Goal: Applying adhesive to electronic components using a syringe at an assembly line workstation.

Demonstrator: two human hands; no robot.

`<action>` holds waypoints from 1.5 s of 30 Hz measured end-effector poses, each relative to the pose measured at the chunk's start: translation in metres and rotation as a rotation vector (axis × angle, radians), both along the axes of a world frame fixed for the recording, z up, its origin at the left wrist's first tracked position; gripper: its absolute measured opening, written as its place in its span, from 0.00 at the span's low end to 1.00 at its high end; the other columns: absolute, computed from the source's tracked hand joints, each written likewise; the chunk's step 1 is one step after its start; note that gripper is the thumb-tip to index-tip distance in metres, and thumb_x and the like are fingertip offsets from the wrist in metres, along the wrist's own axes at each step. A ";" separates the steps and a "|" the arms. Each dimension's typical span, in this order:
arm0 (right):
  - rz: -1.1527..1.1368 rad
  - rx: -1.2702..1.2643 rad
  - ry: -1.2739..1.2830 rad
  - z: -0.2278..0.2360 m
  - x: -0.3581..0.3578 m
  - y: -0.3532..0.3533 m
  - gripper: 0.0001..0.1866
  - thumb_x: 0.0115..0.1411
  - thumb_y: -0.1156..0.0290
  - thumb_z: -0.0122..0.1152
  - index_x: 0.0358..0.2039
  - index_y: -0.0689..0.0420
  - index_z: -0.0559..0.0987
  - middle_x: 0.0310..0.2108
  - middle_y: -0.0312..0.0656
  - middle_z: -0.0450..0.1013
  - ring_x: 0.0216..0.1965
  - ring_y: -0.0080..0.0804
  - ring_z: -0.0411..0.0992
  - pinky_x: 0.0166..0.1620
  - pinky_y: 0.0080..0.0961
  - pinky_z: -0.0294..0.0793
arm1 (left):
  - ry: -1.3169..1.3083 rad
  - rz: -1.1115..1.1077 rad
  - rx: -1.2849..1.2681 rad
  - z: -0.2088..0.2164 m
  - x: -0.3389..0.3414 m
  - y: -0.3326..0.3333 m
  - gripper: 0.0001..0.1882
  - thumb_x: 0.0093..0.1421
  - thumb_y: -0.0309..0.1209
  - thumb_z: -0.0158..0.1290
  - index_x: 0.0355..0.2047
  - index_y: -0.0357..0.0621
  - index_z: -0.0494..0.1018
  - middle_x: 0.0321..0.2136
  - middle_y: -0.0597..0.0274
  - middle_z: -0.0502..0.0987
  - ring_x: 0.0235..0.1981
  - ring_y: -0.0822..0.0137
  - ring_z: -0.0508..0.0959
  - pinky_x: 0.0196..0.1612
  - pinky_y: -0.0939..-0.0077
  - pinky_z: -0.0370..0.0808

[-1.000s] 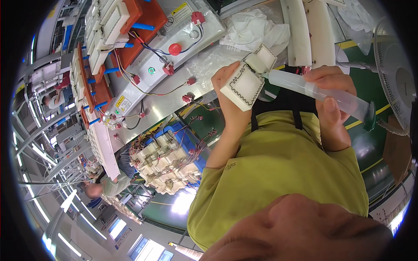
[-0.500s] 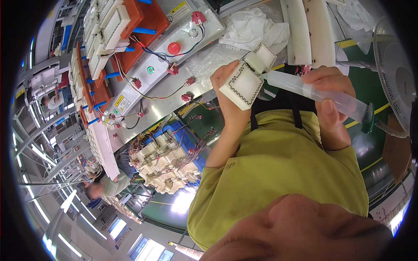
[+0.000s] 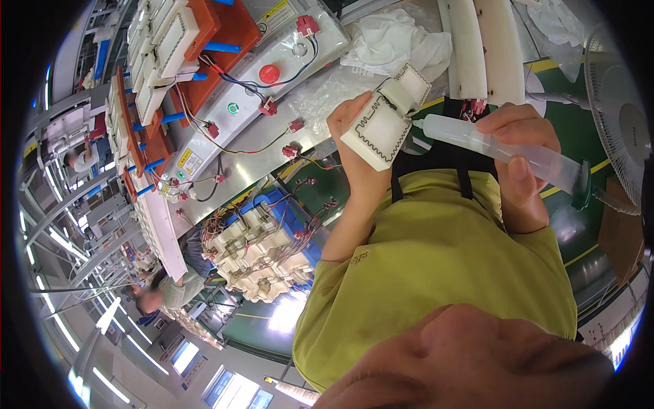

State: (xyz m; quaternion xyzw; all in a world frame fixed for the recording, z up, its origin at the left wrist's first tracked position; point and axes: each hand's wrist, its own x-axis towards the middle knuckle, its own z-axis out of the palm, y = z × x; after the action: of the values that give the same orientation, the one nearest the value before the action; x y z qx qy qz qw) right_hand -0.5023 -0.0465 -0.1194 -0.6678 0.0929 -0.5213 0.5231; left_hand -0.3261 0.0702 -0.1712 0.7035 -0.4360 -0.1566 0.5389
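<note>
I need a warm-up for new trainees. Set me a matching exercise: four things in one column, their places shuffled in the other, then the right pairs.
Things:
1. Syringe
2. Red button
3. White block
4. Fan

Places:
A. In the left hand
B. Near the picture's right edge
C. In the right hand
D. On the grey panel

Pairs: 1-C; 2-D; 3-A; 4-B.

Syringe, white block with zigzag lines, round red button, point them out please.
Syringe (image 3: 490, 144): head view, on its barrel.
White block (image 3: 385, 132): head view, on its zigzag-lined face.
Red button (image 3: 269, 73): head view, on its cap.
</note>
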 end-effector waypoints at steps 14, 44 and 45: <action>0.010 -0.044 0.030 0.001 -0.006 -0.004 0.11 0.55 0.71 0.50 0.32 0.67 0.71 0.31 0.55 0.72 0.32 0.38 0.71 0.35 0.29 0.72 | -0.014 -0.004 -0.021 0.003 0.000 -0.001 0.28 0.47 0.19 0.57 0.50 0.38 0.66 0.44 0.53 0.62 0.49 0.57 0.65 0.52 0.68 0.63; 0.041 0.025 0.035 0.003 -0.003 -0.002 0.13 0.58 0.66 0.50 0.35 0.66 0.70 0.33 0.55 0.72 0.33 0.35 0.71 0.37 0.26 0.71 | -0.157 -0.019 0.030 0.008 0.002 0.002 0.26 0.48 0.20 0.56 0.50 0.38 0.66 0.44 0.52 0.63 0.49 0.56 0.65 0.52 0.67 0.64; 0.046 0.032 0.031 0.002 -0.004 -0.002 0.14 0.58 0.66 0.50 0.35 0.66 0.70 0.33 0.55 0.72 0.33 0.35 0.71 0.37 0.27 0.71 | -0.149 -0.019 0.027 0.009 0.001 0.002 0.26 0.48 0.20 0.56 0.50 0.38 0.66 0.44 0.52 0.63 0.49 0.56 0.65 0.52 0.67 0.64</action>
State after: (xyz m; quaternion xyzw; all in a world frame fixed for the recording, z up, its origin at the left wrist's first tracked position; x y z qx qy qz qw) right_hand -0.5064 -0.0481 -0.1171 -0.6692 0.0941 -0.4972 0.5441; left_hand -0.3247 0.0726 -0.1624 0.7161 -0.4794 -0.1150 0.4941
